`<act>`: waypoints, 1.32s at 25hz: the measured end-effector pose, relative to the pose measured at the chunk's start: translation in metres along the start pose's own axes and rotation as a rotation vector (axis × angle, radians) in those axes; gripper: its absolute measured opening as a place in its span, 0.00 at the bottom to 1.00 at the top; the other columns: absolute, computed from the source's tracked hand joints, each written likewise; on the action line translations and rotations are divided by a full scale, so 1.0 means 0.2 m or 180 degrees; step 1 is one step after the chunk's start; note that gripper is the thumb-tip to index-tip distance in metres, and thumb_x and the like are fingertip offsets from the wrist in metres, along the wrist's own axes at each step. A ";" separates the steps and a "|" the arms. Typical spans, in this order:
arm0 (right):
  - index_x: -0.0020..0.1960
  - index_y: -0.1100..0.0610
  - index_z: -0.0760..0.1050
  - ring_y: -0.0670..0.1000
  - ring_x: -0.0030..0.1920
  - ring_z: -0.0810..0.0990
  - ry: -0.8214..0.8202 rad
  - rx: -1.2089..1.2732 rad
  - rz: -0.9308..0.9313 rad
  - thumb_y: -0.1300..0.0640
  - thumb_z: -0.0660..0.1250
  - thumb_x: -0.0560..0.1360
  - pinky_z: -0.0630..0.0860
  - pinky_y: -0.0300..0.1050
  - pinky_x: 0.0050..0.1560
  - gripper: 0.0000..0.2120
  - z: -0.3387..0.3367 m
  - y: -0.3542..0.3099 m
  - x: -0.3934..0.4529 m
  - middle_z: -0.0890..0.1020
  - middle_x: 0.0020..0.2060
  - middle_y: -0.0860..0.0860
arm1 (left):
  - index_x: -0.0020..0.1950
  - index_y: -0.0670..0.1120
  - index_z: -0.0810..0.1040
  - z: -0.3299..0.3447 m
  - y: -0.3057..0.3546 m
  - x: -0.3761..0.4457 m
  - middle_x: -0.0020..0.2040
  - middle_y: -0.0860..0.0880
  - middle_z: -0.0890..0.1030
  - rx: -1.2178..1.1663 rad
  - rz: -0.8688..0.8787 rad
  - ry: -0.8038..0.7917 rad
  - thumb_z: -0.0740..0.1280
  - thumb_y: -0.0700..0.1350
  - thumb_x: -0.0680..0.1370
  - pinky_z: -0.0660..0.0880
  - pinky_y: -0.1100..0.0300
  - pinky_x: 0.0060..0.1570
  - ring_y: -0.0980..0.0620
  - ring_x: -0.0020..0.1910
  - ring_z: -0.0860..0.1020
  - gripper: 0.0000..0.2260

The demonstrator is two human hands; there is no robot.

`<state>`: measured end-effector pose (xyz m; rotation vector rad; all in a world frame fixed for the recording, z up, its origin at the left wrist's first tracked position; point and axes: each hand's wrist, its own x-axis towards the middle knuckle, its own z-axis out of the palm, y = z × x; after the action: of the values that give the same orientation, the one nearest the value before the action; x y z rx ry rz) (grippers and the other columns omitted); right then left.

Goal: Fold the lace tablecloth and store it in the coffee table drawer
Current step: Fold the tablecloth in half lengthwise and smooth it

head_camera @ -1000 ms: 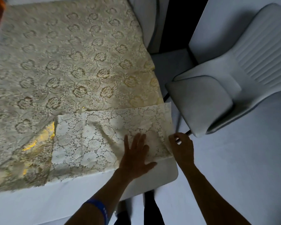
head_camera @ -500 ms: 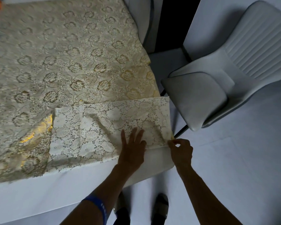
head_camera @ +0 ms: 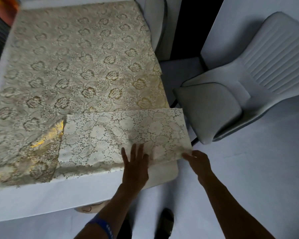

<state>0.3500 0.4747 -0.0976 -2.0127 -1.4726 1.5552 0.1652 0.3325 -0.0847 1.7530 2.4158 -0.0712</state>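
The lace tablecloth lies folded into a pale rectangle on the near right corner of the white worktop, directly under and ahead of the hands. The left hand lies flat on its near edge, fingers straight and spread, pressing it down. Just to its right, the right hand pinches the cloth's near right corner between thumb and fingertips. Beyond and left of the left hand, a gold-patterned cloth covers the rest of the worktop. A grey chair stands beyond the right hand.
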 end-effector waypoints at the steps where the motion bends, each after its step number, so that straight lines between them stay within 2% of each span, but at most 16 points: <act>1: 0.40 0.52 0.76 0.48 0.37 0.77 0.0114 -0.0040 -0.0039 0.53 0.73 0.72 0.71 0.43 0.39 0.07 0.02 0.04 -0.03 0.80 0.37 0.49 | 0.47 0.44 0.82 0.00 -0.01 -0.01 0.66 0.41 0.77 0.0030 -0.0033 0.0004 0.77 0.39 0.59 0.63 0.26 0.63 0.36 0.68 0.73 0.17; 5: 0.32 0.51 0.76 0.50 0.34 0.73 0.0277 0.0965 0.0011 0.58 0.73 0.71 0.70 0.44 0.37 0.11 0.08 0.06 -0.04 0.77 0.30 0.49 | 0.44 0.43 0.81 0.00 -0.02 0.00 0.64 0.42 0.79 0.0037 -0.0110 0.0122 0.77 0.38 0.61 0.65 0.27 0.62 0.38 0.66 0.75 0.13; 7: 0.38 0.52 0.80 0.50 0.35 0.77 0.0123 0.1409 0.0059 0.59 0.73 0.71 0.75 0.43 0.38 0.05 0.09 0.02 -0.03 0.80 0.33 0.51 | 0.48 0.43 0.80 0.01 -0.03 0.00 0.66 0.43 0.77 -0.0085 -0.0286 0.0189 0.74 0.38 0.68 0.60 0.28 0.66 0.39 0.68 0.72 0.09; 12: 0.44 0.58 0.79 0.54 0.43 0.78 -0.0079 0.1326 -0.0290 0.65 0.67 0.74 0.74 0.50 0.47 0.04 0.01 0.00 -0.01 0.81 0.42 0.59 | 0.47 0.43 0.80 0.01 -0.05 -0.01 0.63 0.42 0.79 -0.0169 -0.0166 0.0366 0.74 0.39 0.70 0.64 0.27 0.63 0.39 0.66 0.74 0.08; 15: 0.46 0.63 0.76 0.55 0.42 0.77 -0.0010 0.1236 -0.0336 0.67 0.62 0.73 0.73 0.47 0.44 0.05 0.02 -0.04 -0.02 0.79 0.42 0.64 | 0.53 0.43 0.80 0.01 -0.07 -0.02 0.67 0.41 0.76 -0.0138 -0.0062 0.0060 0.77 0.47 0.68 0.63 0.26 0.63 0.37 0.68 0.72 0.16; 16: 0.45 0.64 0.76 0.55 0.42 0.77 0.0083 0.1187 -0.0342 0.68 0.60 0.73 0.73 0.46 0.43 0.06 0.05 -0.06 -0.03 0.79 0.41 0.63 | 0.64 0.43 0.77 0.01 -0.11 -0.02 0.73 0.39 0.68 -0.0256 -0.0258 -0.0259 0.75 0.55 0.70 0.57 0.25 0.67 0.35 0.72 0.66 0.26; 17: 0.44 0.62 0.76 0.55 0.41 0.77 0.0191 0.1121 -0.0358 0.68 0.59 0.74 0.73 0.46 0.43 0.07 0.08 -0.08 -0.04 0.79 0.40 0.61 | 0.75 0.48 0.65 0.02 -0.17 -0.02 0.79 0.39 0.56 -0.0326 -0.0493 -0.0628 0.69 0.64 0.73 0.48 0.27 0.69 0.32 0.76 0.56 0.36; 18: 0.43 0.60 0.77 0.56 0.42 0.77 0.0291 0.1068 -0.0381 0.67 0.59 0.75 0.74 0.46 0.44 0.09 0.10 -0.10 -0.05 0.80 0.40 0.59 | 0.79 0.55 0.50 0.04 -0.24 -0.03 0.80 0.42 0.43 -0.0324 -0.0664 -0.0904 0.61 0.70 0.73 0.46 0.29 0.69 0.31 0.77 0.47 0.40; 19: 0.42 0.56 0.77 0.56 0.43 0.78 0.0346 0.1032 -0.0418 0.67 0.58 0.76 0.75 0.46 0.44 0.11 0.12 -0.12 -0.06 0.81 0.41 0.57 | 0.77 0.62 0.39 0.07 -0.31 -0.04 0.79 0.44 0.34 -0.0309 -0.0761 -0.1068 0.54 0.73 0.73 0.46 0.29 0.69 0.31 0.76 0.41 0.40; 21: 0.48 0.57 0.76 0.57 0.48 0.78 0.0284 0.0809 -0.0488 0.66 0.57 0.77 0.76 0.45 0.45 0.10 0.20 -0.15 -0.07 0.80 0.45 0.55 | 0.73 0.68 0.31 0.08 -0.45 -0.09 0.77 0.48 0.29 -0.0414 -0.0971 -0.1302 0.50 0.74 0.73 0.48 0.28 0.70 0.31 0.75 0.37 0.37; 23: 0.56 0.61 0.74 0.59 0.51 0.77 0.0197 0.0331 -0.0518 0.63 0.56 0.79 0.76 0.51 0.52 0.10 0.30 -0.17 -0.10 0.79 0.51 0.58 | 0.72 0.69 0.31 0.08 -0.53 -0.13 0.77 0.50 0.28 -0.0540 -0.1123 -0.1427 0.49 0.73 0.74 0.49 0.28 0.69 0.32 0.76 0.36 0.34; 25: 0.58 0.62 0.75 0.57 0.50 0.77 0.0217 0.0134 -0.0612 0.62 0.56 0.80 0.76 0.54 0.56 0.12 0.40 -0.21 -0.14 0.79 0.51 0.58 | 0.73 0.70 0.32 0.07 -0.57 -0.15 0.78 0.50 0.30 -0.0562 -0.1203 -0.1408 0.48 0.72 0.75 0.48 0.28 0.69 0.33 0.76 0.37 0.33; 27: 0.55 0.61 0.76 0.54 0.45 0.77 0.0323 0.0263 -0.0729 0.64 0.56 0.78 0.76 0.50 0.48 0.12 0.43 -0.25 -0.17 0.80 0.46 0.55 | 0.74 0.70 0.36 0.05 -0.61 -0.16 0.79 0.50 0.32 -0.0561 -0.1273 -0.1339 0.48 0.71 0.76 0.48 0.28 0.70 0.34 0.77 0.40 0.31; 30: 0.36 0.59 0.71 0.50 0.32 0.68 0.0640 0.0586 -0.0596 0.69 0.55 0.73 0.65 0.38 0.32 0.11 0.32 -0.22 -0.20 0.71 0.30 0.50 | 0.75 0.69 0.41 0.03 -0.67 -0.18 0.79 0.48 0.36 -0.0530 -0.1310 -0.1308 0.52 0.71 0.75 0.50 0.29 0.70 0.35 0.77 0.46 0.32; 32: 0.29 0.55 0.63 0.51 0.31 0.65 0.0560 0.0874 -0.0525 0.69 0.56 0.68 0.62 0.41 0.32 0.13 0.24 -0.16 -0.23 0.66 0.26 0.51 | 0.75 0.68 0.38 0.02 -0.66 -0.19 0.79 0.48 0.33 -0.0421 -0.1290 -0.1454 0.53 0.72 0.75 0.47 0.29 0.70 0.34 0.77 0.44 0.35; 33: 0.29 0.55 0.63 0.51 0.32 0.66 0.0467 0.0978 -0.0446 0.68 0.56 0.66 0.63 0.43 0.36 0.11 0.23 -0.15 -0.24 0.67 0.27 0.52 | 0.75 0.67 0.37 0.03 -0.65 -0.20 0.79 0.47 0.33 -0.0337 -0.1285 -0.1462 0.54 0.72 0.75 0.46 0.29 0.70 0.34 0.77 0.43 0.36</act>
<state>0.2990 0.4330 -0.0675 -1.7675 -1.2078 1.4423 0.0543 0.2541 -0.0911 1.0384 2.3250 -0.3438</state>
